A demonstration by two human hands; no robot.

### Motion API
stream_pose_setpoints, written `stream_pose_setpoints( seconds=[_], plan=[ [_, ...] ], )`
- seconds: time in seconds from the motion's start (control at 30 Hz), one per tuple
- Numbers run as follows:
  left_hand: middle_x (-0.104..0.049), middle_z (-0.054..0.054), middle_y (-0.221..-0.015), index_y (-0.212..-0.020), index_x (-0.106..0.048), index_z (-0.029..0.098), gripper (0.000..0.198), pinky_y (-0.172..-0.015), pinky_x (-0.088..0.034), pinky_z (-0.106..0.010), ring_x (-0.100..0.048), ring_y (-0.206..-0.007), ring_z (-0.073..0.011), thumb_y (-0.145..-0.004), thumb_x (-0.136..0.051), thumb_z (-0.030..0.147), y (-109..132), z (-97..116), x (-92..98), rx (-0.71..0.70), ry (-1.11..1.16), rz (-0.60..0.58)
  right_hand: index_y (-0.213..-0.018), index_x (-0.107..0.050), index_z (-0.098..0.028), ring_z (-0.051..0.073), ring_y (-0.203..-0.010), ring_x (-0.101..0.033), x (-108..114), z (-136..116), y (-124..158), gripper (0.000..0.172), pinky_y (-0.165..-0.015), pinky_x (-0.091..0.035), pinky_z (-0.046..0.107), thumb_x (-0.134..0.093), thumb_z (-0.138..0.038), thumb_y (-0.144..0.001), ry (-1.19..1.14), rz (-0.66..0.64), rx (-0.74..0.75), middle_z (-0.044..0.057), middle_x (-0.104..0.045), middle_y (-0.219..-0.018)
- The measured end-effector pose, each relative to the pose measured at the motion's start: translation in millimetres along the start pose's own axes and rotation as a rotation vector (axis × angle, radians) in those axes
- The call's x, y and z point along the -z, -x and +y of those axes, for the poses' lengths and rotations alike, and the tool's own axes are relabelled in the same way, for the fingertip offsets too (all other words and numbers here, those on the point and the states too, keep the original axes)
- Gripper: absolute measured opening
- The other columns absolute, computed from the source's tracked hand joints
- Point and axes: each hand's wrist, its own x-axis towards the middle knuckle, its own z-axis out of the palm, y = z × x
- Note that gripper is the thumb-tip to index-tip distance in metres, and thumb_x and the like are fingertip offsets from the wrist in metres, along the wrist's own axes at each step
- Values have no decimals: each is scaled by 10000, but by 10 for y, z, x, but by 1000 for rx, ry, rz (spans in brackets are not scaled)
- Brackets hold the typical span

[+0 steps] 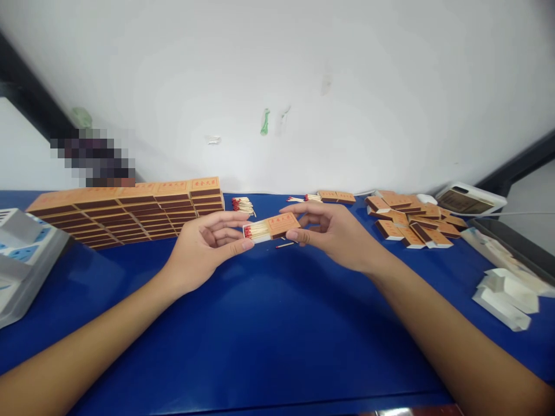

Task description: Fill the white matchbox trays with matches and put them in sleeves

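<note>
Between my two hands, above the blue table, is a matchbox [284, 224] with its white tray slid partly out to the left. Red-headed matches [256, 230] lie side by side in the exposed tray. My left hand [206, 248] pinches the tray's outer end between thumb and fingers. Around the orange sleeve's right end, my right hand [336, 234] is closed, thumb at the front and fingers behind. A loose match [285, 245] lies on the table just below the box, and a small pile of matches [243, 205] sits behind my left fingers.
Matchboxes are stacked in rows [143, 211] on the left, beside a grey-white plastic case [26, 260]. A loose heap of matchboxes [411, 219] lies at the right, near a phone [470, 198] and white empty trays [505, 297]. More matches [313, 197] lie by the wall.
</note>
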Motion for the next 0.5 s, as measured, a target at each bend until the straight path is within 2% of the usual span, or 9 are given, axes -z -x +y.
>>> stream_pose_setpoints(
  seconds=[0.07,0.2,0.27,0.33,0.43,0.5],
  plan=[
    [-814,-83,-1149,-1164,-804,194,518,-884,-673,-257,-783,-900,-149,-686,-1001,239,-3,4,6,7,8,-4,-1246,-779,-205,207,-873,-738,17,18,-11,509,-792,-638,403,-892,-446,-813,-50,-39,-8,99,-768,-1214],
    [-809,-81,-1152,-1158,-811,202,527,-879,-675,-257,-781,-885,-145,-670,-1008,231,-16,16,14,9,20,-8,-1312,-759,-221,210,-881,-752,-6,6,10,555,-772,-653,391,-896,-427,-816,-164,-70,-40,81,-794,-1151],
    [-810,-73,-1109,-1152,-811,201,553,-842,-680,-250,-782,-840,-140,-641,-1021,220,-20,19,10,11,40,-8,-1377,-723,-229,211,-901,-747,-50,-21,37,600,-745,-658,375,-885,-429,-835,-198,-45,-39,78,-791,-1157],
    [-804,-59,-1026,-1137,-810,190,580,-773,-684,-244,-778,-773,-138,-603,-1035,210,-15,17,-4,13,62,-16,-1432,-678,-210,194,-838,-734,-118,-53,66,614,-705,-656,359,-841,-444,-889,-211,-44,-51,73,-792,-1085],
    [-785,-42,-944,-1110,-803,168,590,-717,-679,-240,-765,-723,-137,-573,-1044,199,12,14,-36,-16,54,-11,-1532,-562,-179,178,-736,-720,-273,-100,110,635,-630,-647,339,-702,-498,-1001,-278,-67,-87,65,-758,-973],
    [-786,-48,-955,-1109,-793,162,584,-746,-677,-246,-767,-757,-143,-582,-1041,196,34,13,-50,-52,23,17,-1641,-399,-197,185,-739,-731,-397,-126,145,723,-584,-639,324,-628,-530,-1041,-375,-69,-117,70,-729,-998]
  ],
)
